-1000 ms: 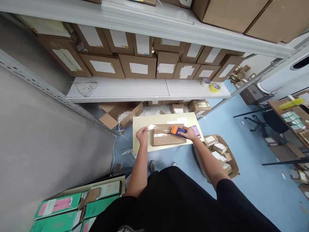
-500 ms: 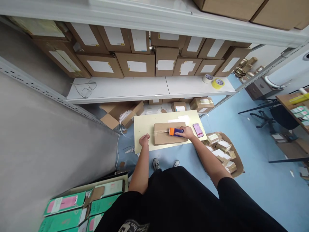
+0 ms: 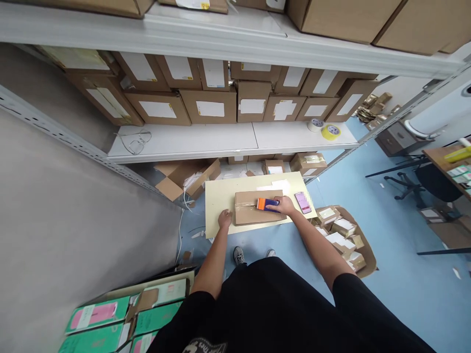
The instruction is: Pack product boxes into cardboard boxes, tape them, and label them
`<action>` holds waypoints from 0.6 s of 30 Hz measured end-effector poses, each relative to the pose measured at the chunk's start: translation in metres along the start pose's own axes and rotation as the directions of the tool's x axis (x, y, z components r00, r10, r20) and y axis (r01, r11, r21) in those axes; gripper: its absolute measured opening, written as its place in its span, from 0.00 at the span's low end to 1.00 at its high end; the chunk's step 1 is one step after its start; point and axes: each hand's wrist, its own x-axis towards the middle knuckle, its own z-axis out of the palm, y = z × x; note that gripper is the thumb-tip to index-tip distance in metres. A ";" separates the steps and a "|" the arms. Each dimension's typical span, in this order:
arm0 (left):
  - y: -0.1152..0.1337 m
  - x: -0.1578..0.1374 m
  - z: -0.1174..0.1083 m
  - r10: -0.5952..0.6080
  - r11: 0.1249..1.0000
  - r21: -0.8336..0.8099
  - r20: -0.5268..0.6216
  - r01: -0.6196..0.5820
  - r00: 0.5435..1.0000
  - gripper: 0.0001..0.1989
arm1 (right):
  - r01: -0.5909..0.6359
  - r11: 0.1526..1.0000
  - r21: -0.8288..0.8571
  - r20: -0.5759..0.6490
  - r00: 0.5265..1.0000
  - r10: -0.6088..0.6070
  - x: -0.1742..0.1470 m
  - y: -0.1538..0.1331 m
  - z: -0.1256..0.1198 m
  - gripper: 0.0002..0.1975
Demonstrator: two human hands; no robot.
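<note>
1. Cardboard box [image 3: 253,216]: flat on the cream tabletop [image 3: 217,196], long axis running left-right.
2. Orange-and-blue tape dispenser [image 3: 267,204]: over the box's top, lengthwise along it, orange end pointing left.
3. Right hand [image 3: 284,204]: arm outstretched, fingers closed round the dispenser's blue end.
4. Left hand [image 3: 224,218]: just beside the box's left end; fingers curled, cannot tell how tightly or on what.
</note>
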 end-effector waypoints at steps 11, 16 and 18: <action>0.041 -0.014 0.033 0.117 0.991 0.052 0.097 -0.122 0.988 0.35 | -0.110 0.977 -0.184 0.080 0.989 0.126 0.009 -0.025 -0.005 0.35; 0.042 -0.030 0.044 0.121 0.979 0.158 0.084 -0.133 0.989 0.37 | -0.117 0.978 -0.175 0.129 0.982 0.140 0.002 -0.004 -0.030 0.34; 0.044 -0.032 0.046 0.112 0.974 0.188 0.082 -0.126 0.990 0.37 | -0.139 0.964 -0.227 0.132 0.976 0.172 -0.009 0.023 -0.052 0.34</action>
